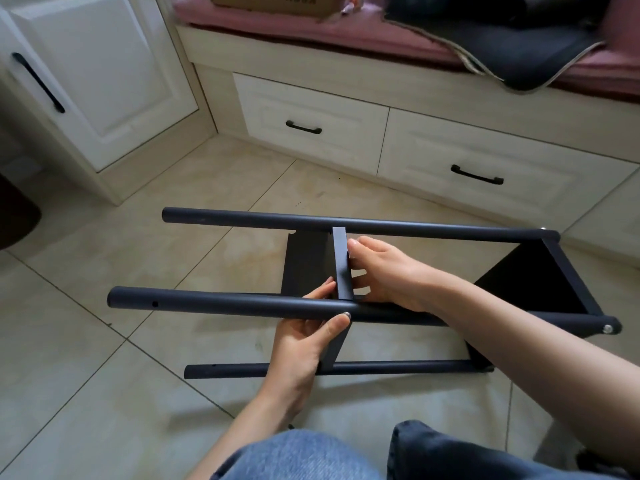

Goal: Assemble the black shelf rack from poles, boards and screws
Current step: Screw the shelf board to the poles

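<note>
Partly assembled black shelf rack point(346, 299) lying on its side on the tiled floor point(104, 358), before the drawer fronts. Left hand point(308, 337) grips the near upper pole point(225, 303), thumb on top. Right hand point(384, 268) pinches the middle board point(341, 265), set between the two upper poles. End board point(540, 282) is screwed on at right.

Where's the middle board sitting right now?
Head view, centre: the middle board stands between the near pole and far pole, gripped by the right hand, left hand beside it.
</note>
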Available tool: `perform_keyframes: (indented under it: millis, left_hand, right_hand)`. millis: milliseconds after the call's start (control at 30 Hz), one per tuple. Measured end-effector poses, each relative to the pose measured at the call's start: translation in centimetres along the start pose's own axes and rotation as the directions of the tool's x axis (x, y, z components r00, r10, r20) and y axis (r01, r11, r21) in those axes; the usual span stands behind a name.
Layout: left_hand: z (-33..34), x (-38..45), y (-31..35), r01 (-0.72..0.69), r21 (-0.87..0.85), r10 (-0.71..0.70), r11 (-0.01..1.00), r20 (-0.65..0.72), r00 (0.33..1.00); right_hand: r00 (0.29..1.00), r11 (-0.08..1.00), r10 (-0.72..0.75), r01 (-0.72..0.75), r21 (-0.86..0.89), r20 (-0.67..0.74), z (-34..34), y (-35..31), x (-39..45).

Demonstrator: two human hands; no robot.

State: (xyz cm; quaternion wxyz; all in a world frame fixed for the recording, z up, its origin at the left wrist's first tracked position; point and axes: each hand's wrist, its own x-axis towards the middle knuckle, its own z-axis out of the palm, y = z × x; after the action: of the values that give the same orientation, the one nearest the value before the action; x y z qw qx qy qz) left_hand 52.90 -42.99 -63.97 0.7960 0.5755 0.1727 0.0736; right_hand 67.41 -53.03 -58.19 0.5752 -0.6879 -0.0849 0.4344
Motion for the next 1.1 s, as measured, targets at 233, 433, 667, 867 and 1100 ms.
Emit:
perform_keyframes:
  millis: [233,433,667,867,1100]
  left_hand:
    - [-0.5,-0.3,-0.3,-0.021,0.037,0.020,0.999,0.011,1.000]
    - [-0.9,-0.2,-0.4,0.002,0.071,-0.004,0.997,0.037,0.999]
    - [-0.9,-0.2,-0.6,0.054,0.090,-0.057,0.995,0.038,0.998]
    - [-1.5,-0.7,-1.0,0.084,0.096,-0.087,0.992,0.026,0.996]
    - [-1.9,-1.3,-1.6,0.082,0.072,-0.082,0.994,0.008,0.997]
  right_hand:
    - [0.999,0.998,-0.036,0.034,-0.061,-0.026,0.2,0.6,0.7]
    - [0.998,0.998,-0.056,0.056,-0.033,-0.015,0.1,1.4,0.7]
    - [1.000,0.997,-0.016,0.015,0.073,0.013,-0.4,1.9,0.8]
    - [1.000,0.996,0.018,-0.017,0.085,-0.013,-2.2,2.5,0.0]
    - [0.999,0.984,-0.038,0.031,0.173,0.038,-1.6,3.6,0.0]
